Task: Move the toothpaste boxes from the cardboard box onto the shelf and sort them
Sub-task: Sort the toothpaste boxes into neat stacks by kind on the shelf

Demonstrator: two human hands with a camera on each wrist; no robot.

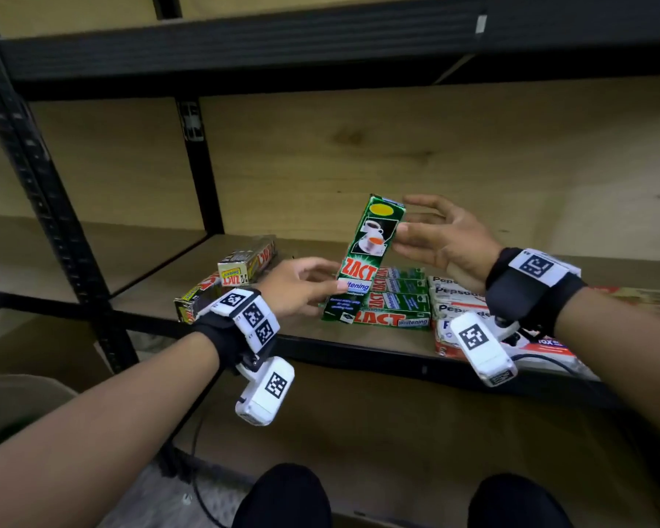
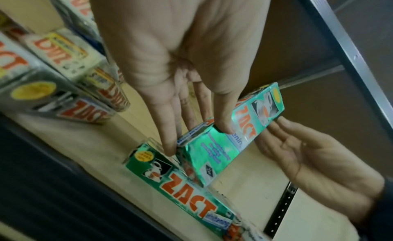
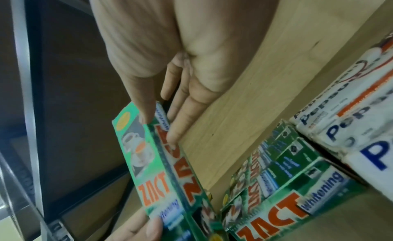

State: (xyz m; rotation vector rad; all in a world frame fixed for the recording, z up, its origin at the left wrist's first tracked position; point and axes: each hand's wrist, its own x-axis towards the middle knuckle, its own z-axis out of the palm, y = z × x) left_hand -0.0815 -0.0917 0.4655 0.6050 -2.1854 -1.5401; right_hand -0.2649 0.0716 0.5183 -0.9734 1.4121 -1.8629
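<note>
A green ZACT whitening toothpaste box [image 1: 370,253] [image 2: 234,137] [image 3: 149,160] stands nearly upright above the wooden shelf [image 1: 321,335], held at both ends. My left hand [image 1: 321,283] pinches its lower end, thumb on the front face and fingers behind. My right hand [image 1: 408,230] pinches the upper end by the cup picture, thumb in front and fingers along the back. Just behind and right of it, several green ZACT boxes [image 1: 397,302] [image 3: 287,194] lie stacked on the shelf. The cardboard box is out of view.
White Pepsodent boxes [image 1: 458,299] [image 3: 351,110] are stacked right of the green pile. Silver ZACT boxes [image 1: 244,261] [image 2: 70,100] lie to the left. A black upright [image 1: 54,222] and upper shelf beam [image 1: 244,51] frame the bay. My knees [image 1: 282,497] are below the shelf edge.
</note>
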